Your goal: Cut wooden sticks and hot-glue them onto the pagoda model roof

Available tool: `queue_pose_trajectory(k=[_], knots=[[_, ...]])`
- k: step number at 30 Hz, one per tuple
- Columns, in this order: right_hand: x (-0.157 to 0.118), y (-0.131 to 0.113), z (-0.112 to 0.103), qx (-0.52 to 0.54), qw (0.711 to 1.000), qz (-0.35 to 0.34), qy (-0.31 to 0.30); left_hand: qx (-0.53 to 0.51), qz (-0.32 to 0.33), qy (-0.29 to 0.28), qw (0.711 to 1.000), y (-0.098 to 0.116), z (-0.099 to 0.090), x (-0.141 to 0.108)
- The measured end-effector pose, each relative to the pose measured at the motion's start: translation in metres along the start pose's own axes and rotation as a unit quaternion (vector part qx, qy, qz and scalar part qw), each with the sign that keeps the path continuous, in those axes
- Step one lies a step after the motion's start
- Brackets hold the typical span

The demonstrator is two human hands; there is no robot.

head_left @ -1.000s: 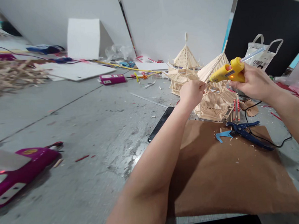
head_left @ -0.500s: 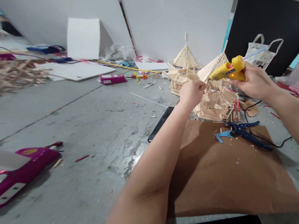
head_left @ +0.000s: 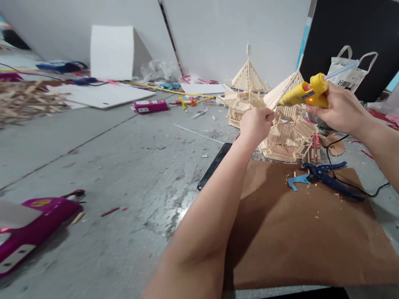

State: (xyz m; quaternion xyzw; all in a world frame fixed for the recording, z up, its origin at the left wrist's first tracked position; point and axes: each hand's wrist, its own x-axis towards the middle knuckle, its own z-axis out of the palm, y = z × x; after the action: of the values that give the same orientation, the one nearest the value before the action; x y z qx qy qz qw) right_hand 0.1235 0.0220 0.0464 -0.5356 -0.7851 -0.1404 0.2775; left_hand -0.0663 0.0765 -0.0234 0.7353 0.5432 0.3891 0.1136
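Note:
My right hand (head_left: 342,108) is wrapped round a yellow hot glue gun (head_left: 305,94) with a lit orange light and a clear glue stick out of its back. The nozzle points left, close to the fingers of my left hand (head_left: 256,124). That hand is closed in a pinch in front of the wooden stick models; whatever lies between its fingertips is too small to make out. Behind the hands stand a pagoda-like stick model (head_left: 248,77) with a pointed roof and a second stick model (head_left: 286,140), partly hidden by the gun and my left hand.
Blue cutting pliers (head_left: 331,180) and a light-blue scrap (head_left: 298,181) lie on a brown board (head_left: 307,237). A black phone (head_left: 215,165) rests left of it. Purple power strips (head_left: 32,225) sit on the left. The gun's cord (head_left: 355,189) runs at right, below a white bag (head_left: 345,72).
The glue gun and both hands stay almost in place. The gun has shifted very slightly.

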Motion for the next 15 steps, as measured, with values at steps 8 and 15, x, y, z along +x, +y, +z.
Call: queue_pose_trajectory(k=[8, 15], knots=[[0.0001, -0.0009, 0.0003, -0.006, 1.000, 0.004, -0.008, -0.003, -0.001, -0.002, 1.000, -0.0009, 0.0003, 0.0005], [-0.0009, 0.0012, 0.0012, 0.002, 1.000, -0.008, -0.005, 0.000, 0.002, -0.002, 1.000, -0.0012, 0.0001, 0.0002]])
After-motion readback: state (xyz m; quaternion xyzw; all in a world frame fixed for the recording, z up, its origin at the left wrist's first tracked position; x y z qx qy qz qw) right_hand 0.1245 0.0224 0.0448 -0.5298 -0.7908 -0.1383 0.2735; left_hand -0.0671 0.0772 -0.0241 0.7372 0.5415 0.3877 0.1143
